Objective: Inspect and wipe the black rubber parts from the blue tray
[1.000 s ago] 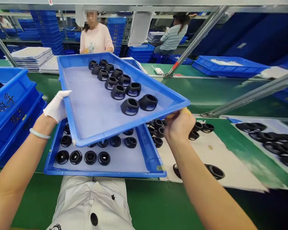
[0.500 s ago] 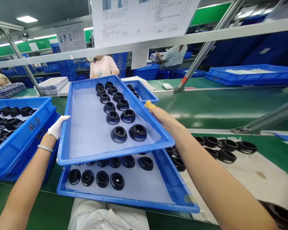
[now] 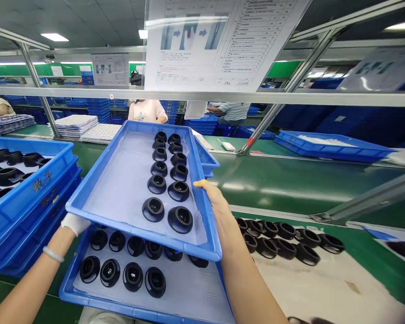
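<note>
A blue plastic tray (image 3: 141,232) is held up at a slant above another blue tray (image 3: 121,308). Two columns of black ring-shaped parts (image 3: 156,183) stand on its white liner, toward the right side. My left hand (image 3: 74,223), in a white glove, grips the near left edge, its fingers partly hidden beneath the tray. With a yellow cover on a fingertip, my right hand (image 3: 214,198) is closed on the right rim; its other fingers are behind the wall. More black parts (image 3: 132,276) sit in rows in the lower tray.
Stacked blue trays of black parts (image 3: 47,180) stand at left. On the right, several black rings (image 3: 285,248) lie on a pale sheet (image 3: 324,283). A metal rail (image 3: 222,96) with a hanging instruction sheet (image 3: 202,63) crosses ahead. Other people (image 3: 147,110) sit beyond the bench.
The held tray has turned, its near right corner swinging down and toward me. My left hand has moved lower, under the edge. The head view has tilted upward and levelled.
</note>
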Motion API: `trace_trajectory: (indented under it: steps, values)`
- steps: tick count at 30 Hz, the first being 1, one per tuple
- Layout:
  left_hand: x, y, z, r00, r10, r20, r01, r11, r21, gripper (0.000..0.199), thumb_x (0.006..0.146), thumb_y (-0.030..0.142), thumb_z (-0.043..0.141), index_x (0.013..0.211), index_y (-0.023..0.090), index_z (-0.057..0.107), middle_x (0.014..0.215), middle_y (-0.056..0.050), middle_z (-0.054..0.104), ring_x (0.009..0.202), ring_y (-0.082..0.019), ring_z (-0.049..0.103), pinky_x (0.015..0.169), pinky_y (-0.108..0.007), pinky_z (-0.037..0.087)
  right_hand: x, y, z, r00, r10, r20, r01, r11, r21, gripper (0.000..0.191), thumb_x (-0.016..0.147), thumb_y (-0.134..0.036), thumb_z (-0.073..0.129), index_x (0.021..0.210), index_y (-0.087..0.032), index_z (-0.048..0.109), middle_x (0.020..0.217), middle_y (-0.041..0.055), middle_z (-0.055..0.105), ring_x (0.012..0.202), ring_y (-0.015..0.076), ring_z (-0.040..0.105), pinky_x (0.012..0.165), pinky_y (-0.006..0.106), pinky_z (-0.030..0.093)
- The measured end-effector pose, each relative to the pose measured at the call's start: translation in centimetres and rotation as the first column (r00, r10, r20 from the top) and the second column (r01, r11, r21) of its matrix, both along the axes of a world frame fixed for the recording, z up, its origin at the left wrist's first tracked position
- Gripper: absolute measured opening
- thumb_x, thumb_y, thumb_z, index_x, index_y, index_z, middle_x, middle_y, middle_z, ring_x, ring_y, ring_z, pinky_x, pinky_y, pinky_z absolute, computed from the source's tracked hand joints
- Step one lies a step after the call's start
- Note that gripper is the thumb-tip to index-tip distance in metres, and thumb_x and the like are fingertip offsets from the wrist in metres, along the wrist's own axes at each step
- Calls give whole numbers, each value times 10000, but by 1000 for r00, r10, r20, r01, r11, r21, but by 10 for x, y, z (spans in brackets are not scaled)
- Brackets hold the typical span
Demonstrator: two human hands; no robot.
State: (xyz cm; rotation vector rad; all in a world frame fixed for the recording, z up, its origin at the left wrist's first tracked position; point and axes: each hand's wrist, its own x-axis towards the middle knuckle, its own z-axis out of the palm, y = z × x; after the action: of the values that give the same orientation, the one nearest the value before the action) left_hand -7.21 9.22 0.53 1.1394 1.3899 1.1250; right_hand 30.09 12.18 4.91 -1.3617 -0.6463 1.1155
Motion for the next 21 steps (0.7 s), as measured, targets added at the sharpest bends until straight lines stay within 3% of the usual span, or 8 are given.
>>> trace_trajectory:
  steps: [2,4,6,11,15,17,19,21]
  values:
    - [20,-16,-15,979,-57,197,66,997,-37,551,845,529,435,1266,183,513,1164,-182,642,1114,-336,595,914,-499,494,2,-9,-3,998,-57,-23,58,997,41,111,489,-206,600,578,-202,533,452,-51,519,428,141,491,415,261,433]
    - [40,-32,-28,847,-58,528,158,977,-147,674,829,605,442,1294,118,467,1185,-234,609,1090,-347,602,902,-504,498,0,-16,-5,992,-115,-55,120,989,91,150,470,-205,594,598,-204,516,457,-55,508,429,140,486,416,268,439]
    - [58,-45,-34,762,-37,647,195,965,-175,771,798,626,507,1351,101,394,1197,-253,588,1046,-353,618,864,-504,513,-7,-23,-8,979,-179,-92,191,971,145,199,450,-200,592,624,-208,495,480,-61,508,438,129,478,422,261,441]
    - [94,-64,-9,844,-135,518,95,990,103,806,738,477,695,1425,292,316,1446,-142,407,1203,-332,516,908,-447,505,-49,-41,-12,949,-270,-163,304,921,242,304,480,-227,623,740,-218,466,617,-55,557,569,136,544,525,257,491]
    - [108,-57,27,903,-71,423,-8,983,182,764,760,349,707,1418,293,324,1426,-82,449,1242,-274,490,1011,-375,447,-73,-61,-16,981,-147,-129,176,949,260,469,589,-344,725,981,-229,495,932,13,631,843,194,609,703,324,530]
    - [107,-48,37,893,-48,448,-30,986,165,767,741,309,721,1406,256,343,1346,-94,532,1199,-281,529,994,-387,461,-64,-68,-17,999,-35,27,27,970,241,478,678,-456,689,1058,-234,502,1038,48,620,930,228,599,771,388,519]
    - [103,-39,41,869,-47,493,-30,989,147,746,721,288,726,1379,225,380,1278,-102,586,1151,-301,565,943,-409,497,-42,-72,-17,936,-57,346,-28,972,235,437,723,-516,638,1029,-215,551,1072,87,612,992,273,573,865,470,467]
    - [99,-32,37,855,-16,519,-61,989,131,712,700,270,725,1342,212,423,1227,-98,618,1109,-308,591,904,-413,519,-18,-73,-13,680,-307,666,58,928,368,363,740,-502,628,936,-197,596,1050,121,606,1024,312,540,933,523,391]
